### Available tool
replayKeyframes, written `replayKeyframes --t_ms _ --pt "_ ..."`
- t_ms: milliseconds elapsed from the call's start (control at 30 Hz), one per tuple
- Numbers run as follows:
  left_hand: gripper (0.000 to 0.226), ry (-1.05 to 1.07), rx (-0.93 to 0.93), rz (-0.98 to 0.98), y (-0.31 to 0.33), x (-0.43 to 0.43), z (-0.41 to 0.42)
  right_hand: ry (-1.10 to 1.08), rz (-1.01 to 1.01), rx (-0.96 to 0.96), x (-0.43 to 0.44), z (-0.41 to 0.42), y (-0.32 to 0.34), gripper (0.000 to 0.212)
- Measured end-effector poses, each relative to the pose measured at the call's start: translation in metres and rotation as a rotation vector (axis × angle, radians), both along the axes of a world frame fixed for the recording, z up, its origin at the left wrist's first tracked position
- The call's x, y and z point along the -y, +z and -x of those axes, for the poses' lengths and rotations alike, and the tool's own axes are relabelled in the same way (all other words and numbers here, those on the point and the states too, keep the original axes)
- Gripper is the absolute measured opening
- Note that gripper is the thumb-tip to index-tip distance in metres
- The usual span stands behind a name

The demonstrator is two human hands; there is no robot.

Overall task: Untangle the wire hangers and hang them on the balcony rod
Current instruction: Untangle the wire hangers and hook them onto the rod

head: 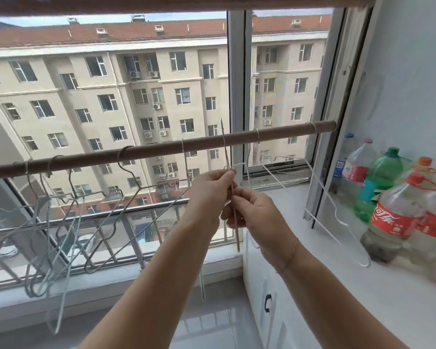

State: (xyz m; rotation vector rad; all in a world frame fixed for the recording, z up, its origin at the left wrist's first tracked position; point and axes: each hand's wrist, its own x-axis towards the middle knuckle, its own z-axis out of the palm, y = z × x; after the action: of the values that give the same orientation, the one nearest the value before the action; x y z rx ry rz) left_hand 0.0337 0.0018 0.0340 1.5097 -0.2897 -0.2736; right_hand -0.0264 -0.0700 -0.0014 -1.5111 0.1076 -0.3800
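Holding a thin wire hanger (235,230) edge-on at centre frame, with the upper end crossing in front of the balcony rod (161,149) and the lower end hanging below both hands. Probably light and springy, stiff enough to keep shape yet easily bent, and apt to snag on neighbours; smooth and narrow too, so likely to twist in a loose pinch. Best taken near the neck under the hook or at a shoulder bend, not mid-span. Pinching the wire high with the left hand (212,190), fingertips closed on it, forearm reaching up from lower left. Gripping lower with the right hand (254,212), fingers curled round the wire, forearm entering from lower right. Cannot tell whether the white loop (241,164) near the hands belongs to it. Elsewhere, hooked over the rod: grey hangers (72,197) at left, a white hanger (321,188) at right leaning towards the sill (312,248) beside bottles (390,215).
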Motion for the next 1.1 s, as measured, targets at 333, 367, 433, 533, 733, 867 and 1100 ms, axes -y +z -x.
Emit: replayKeyframes --t_ms 333,367,433,533,733,867,1100 --pt "0.018 0.045 -0.026 -0.043 -0.024 -0.002 0.001 -0.267 0.425 -0.011 0.03 0.013 -0.017 0.015" --pt "0.018 0.054 -0.031 -0.039 -0.025 -0.002 0.001 -0.4 0.524 0.03 0.035 0.013 -0.018 0.011" --pt "0.019 0.07 -0.042 -0.039 -0.027 -0.003 0.001 -0.664 0.716 0.102 0.043 0.011 -0.02 0.005" --pt "0.019 0.085 -0.049 -0.059 -0.031 -0.005 0.0 -0.944 0.92 0.085 0.053 0.001 -0.027 0.021" --pt "0.013 0.107 -0.065 -0.056 -0.034 -0.006 -0.003 -0.774 0.934 -0.231 0.076 -0.014 -0.042 0.044" --pt "0.015 0.123 -0.029 -0.079 -0.035 -0.006 -0.003 -0.633 0.782 -0.343 0.08 -0.014 -0.053 0.019" --pt "0.013 0.242 0.16 0.013 -0.03 -0.003 0.005 -0.454 0.476 -0.163 0.082 -0.012 -0.057 0.022"
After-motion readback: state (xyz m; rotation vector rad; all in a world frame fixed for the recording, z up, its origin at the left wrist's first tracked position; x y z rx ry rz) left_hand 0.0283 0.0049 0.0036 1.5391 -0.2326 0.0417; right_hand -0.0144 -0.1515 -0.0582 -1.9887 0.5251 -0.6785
